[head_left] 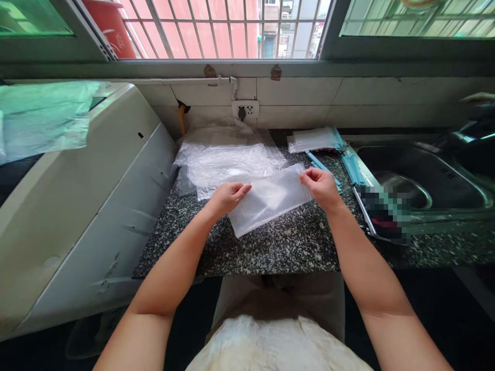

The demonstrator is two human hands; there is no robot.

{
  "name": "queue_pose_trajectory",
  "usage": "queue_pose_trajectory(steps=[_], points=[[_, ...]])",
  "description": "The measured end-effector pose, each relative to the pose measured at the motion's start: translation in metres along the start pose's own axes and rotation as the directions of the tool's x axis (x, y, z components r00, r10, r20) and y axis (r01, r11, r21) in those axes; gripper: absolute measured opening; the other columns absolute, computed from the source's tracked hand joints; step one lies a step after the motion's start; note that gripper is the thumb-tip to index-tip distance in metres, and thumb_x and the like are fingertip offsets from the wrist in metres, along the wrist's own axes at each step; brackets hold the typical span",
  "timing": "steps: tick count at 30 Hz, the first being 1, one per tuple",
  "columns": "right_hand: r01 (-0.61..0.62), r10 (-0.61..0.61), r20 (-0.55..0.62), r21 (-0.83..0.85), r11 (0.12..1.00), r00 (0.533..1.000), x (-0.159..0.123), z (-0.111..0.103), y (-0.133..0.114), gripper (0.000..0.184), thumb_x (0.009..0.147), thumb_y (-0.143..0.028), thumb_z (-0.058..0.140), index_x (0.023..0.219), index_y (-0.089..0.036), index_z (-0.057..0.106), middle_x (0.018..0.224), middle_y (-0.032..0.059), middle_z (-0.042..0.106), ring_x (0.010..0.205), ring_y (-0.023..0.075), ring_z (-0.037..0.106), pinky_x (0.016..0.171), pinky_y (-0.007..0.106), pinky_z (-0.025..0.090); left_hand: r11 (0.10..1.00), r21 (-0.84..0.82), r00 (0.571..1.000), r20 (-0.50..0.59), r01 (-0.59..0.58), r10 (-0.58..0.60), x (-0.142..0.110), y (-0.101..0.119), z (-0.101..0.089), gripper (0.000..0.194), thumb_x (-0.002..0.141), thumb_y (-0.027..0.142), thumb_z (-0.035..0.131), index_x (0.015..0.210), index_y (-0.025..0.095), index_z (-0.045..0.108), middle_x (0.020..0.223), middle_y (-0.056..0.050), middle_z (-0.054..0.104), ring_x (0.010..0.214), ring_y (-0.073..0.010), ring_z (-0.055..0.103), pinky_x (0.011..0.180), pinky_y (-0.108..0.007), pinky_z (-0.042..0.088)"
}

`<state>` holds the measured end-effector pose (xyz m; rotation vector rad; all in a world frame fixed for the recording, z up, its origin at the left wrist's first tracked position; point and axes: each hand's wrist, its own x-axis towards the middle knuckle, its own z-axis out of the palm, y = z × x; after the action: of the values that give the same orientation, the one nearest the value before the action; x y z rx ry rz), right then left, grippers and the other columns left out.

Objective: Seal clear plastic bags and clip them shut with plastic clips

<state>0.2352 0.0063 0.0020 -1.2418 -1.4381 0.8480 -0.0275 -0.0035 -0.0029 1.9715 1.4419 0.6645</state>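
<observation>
A clear plastic bag [270,198] is stretched flat between my two hands, above the front part of the speckled counter [286,252]. My left hand [230,197] pinches its upper left edge between thumb and fingers. At the upper right corner, my right hand [319,184] grips it the same way. Just behind the bag lies a crumpled heap of clear plastic bags [232,157]. Beyond my right hand are a neat stack of flat bags [313,139] and several light blue strips [352,167], some lying near the sink's edge.
A metal sink [425,178] is set into the counter on the right, with a blurred-out phone-like object [381,214] at its near left corner. To the left stands a bulky white appliance [104,180] with a greenish plastic sheet [46,121] over it. A wall socket [246,109] holds a black plug.
</observation>
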Motion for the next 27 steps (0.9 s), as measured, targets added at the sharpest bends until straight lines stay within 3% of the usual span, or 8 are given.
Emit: queue_pose_trajectory(steps=[5,14,23,27], points=[[-0.022,0.021,0.095,0.011,1.0,0.995,-0.006,0.011,-0.002,0.031,0.064,-0.047,0.066,0.063,-0.018,0.055,0.059,-0.0012,0.053,0.059,0.0107,0.044,0.058,0.026,0.038,0.995,0.085,0.998,-0.016,-0.058,0.06,0.0,0.001,-0.004,0.034,0.084,0.043,0.043,0.062,0.018,0.05,0.051,0.002,0.041,0.051,-0.011,0.037,0.051,-0.025,0.024],[-0.025,0.039,0.31,-0.05,0.998,0.95,-0.03,0.05,-0.005,0.023,0.069,-0.038,0.059,0.06,-0.017,0.054,0.059,-0.0013,0.051,0.057,0.0102,0.043,0.056,0.026,0.036,0.978,-0.191,0.985,0.133,-0.088,0.114,-0.005,0.011,0.007,0.035,0.084,0.043,0.045,0.065,0.015,0.053,0.057,0.003,0.044,0.055,-0.0098,0.039,0.052,-0.023,0.029],[0.084,-0.034,0.328,-0.141,0.987,0.944,-0.036,0.057,-0.004,0.019,0.073,-0.034,0.057,0.063,-0.017,0.057,0.06,-0.0005,0.056,0.057,0.011,0.047,0.059,0.026,0.037,0.915,-0.402,0.999,0.026,-0.031,0.045,-0.003,0.013,0.021,0.027,0.075,0.04,0.056,0.069,0.013,0.058,0.058,0.003,0.049,0.055,-0.0086,0.041,0.054,-0.023,0.031],[0.039,-0.002,0.362,-0.095,0.995,0.932,-0.035,0.057,-0.005,0.022,0.071,-0.038,0.059,0.064,-0.017,0.057,0.06,-0.0007,0.054,0.057,0.0108,0.045,0.058,0.026,0.036,0.867,-0.497,0.999,-0.021,-0.034,0.028,-0.003,0.013,0.023,0.026,0.069,0.039,0.062,0.066,0.013,0.058,0.057,0.002,0.051,0.054,-0.0082,0.042,0.053,-0.022,0.032]])
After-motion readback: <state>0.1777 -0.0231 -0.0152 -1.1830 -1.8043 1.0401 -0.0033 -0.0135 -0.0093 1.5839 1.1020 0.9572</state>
